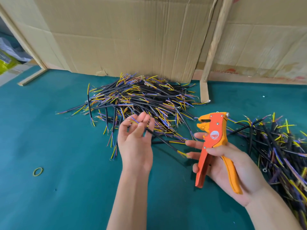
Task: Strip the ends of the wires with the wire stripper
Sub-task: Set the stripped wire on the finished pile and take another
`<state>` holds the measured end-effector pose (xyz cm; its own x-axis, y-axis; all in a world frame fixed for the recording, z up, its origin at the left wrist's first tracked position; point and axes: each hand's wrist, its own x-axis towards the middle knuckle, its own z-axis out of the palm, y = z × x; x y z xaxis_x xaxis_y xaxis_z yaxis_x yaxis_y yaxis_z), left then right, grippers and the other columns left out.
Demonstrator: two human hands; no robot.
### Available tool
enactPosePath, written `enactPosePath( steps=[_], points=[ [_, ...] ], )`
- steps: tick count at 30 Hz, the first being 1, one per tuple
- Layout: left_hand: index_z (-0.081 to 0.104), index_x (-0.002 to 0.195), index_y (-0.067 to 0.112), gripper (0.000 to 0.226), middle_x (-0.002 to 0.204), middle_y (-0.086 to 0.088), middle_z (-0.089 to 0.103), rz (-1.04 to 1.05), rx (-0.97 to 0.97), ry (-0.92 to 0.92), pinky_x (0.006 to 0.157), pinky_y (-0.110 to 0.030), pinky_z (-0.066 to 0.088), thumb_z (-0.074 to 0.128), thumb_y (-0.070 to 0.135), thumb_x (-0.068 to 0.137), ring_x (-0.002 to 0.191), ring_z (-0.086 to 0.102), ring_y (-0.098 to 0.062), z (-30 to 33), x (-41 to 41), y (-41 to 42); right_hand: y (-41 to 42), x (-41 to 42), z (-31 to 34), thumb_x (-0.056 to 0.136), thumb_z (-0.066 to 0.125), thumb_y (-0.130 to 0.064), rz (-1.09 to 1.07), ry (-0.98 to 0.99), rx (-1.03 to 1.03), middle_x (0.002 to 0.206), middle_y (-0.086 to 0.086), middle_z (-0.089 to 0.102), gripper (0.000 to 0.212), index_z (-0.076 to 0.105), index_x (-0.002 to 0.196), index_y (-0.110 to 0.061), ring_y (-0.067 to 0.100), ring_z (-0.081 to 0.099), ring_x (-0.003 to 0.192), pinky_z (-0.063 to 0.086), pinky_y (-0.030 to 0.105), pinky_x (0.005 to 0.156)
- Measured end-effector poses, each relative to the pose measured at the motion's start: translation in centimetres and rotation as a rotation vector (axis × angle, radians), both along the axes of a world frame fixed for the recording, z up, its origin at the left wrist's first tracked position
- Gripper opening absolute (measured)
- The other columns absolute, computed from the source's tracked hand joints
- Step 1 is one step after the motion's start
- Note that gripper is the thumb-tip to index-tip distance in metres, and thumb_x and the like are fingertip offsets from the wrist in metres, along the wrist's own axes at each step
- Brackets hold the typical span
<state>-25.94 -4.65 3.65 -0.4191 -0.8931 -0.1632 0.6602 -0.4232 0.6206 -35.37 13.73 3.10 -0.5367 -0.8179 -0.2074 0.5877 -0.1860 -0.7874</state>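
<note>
A green cloth-covered table (49, 130) carries a big pile of wires (141, 100) in the middle, a second heap (279, 146) at right (partly out of view), and a rubber band (38, 171).

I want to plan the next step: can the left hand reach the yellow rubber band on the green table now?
Probably yes, but not freely: the left hand holds a black wire. The rubber band lies alone on the green table with nothing between.
</note>
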Motion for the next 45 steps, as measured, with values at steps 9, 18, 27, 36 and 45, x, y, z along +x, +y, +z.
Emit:
enactPosePath(
  steps=[9,18,27,36,45],
  points=[
    [0.048,0.101,0.008,0.028,0.102,-0.02,0.072,0.011,-0.076,-0.065,0.092,-0.044,0.059,0.045,-0.019,0.096,0.098,0.071,-0.028,-0.4,-0.2,0.0,-0.3,0.1,0.3,0.073,0.064,-0.002,-0.037,-0.043,-0.061,0.125,0.034,0.064,0.065,0.053,0.137,0.001,0.044,0.069,0.106,0.06,0.045,0.069],
    [0.046,0.127,0.008,0.042,0.108,-0.022,0.068,0.05,-0.17,-0.134,0.091,-0.041,0.06,0.054,-0.016,0.094,0.102,0.072,-0.029,-0.8,-0.7,0.7,-0.3,0.1,0.6,0.075,0.061,-0.002,-0.095,-0.043,-0.023,0.118,0.036,0.066,0.063,0.051,0.137,0.002,0.043,0.069,0.102,0.059,0.047,0.069],
    [0.043,0.133,0.013,0.059,0.108,-0.029,0.059,0.103,-0.095,-0.078,0.078,-0.035,0.061,0.063,-0.019,0.087,0.104,0.07,-0.033,-0.6,-1.1,1.0,-0.2,0.4,0.8,0.078,0.057,-0.005,-0.123,-0.105,-0.071,0.117,0.038,0.066,0.06,0.051,0.137,0.005,0.05,0.068,0.105,0.062,0.044,0.08],
    [0.055,0.114,0.006,0.032,0.094,-0.017,0.056,0.253,-0.17,-0.183,0.072,-0.032,0.061,0.056,-0.017,0.092,0.091,0.073,-0.028,-0.9,-1.3,1.5,0.0,0.4,0.9,0.075,0.064,-0.008,-0.046,-0.106,-0.082,0.124,0.034,0.064,0.065,0.054,0.138,0.0,0.051,0.067,0.104,0.06,0.052,0.078],
    [0.058,0.094,0.003,0.014,0.098,-0.013,0.054,0.341,-0.202,-0.329,0.07,-0.028,0.061,0.058,-0.011,0.094,0.091,0.076,-0.021,-1.5,-1.6,1.4,-0.2,0.4,0.5,0.075,0.066,-0.008,0.017,-0.128,-0.121,0.126,0.037,0.061,0.065,0.052,0.137,0.006,0.059,0.062,0.112,0.058,0.055,0.086]
  ],
)
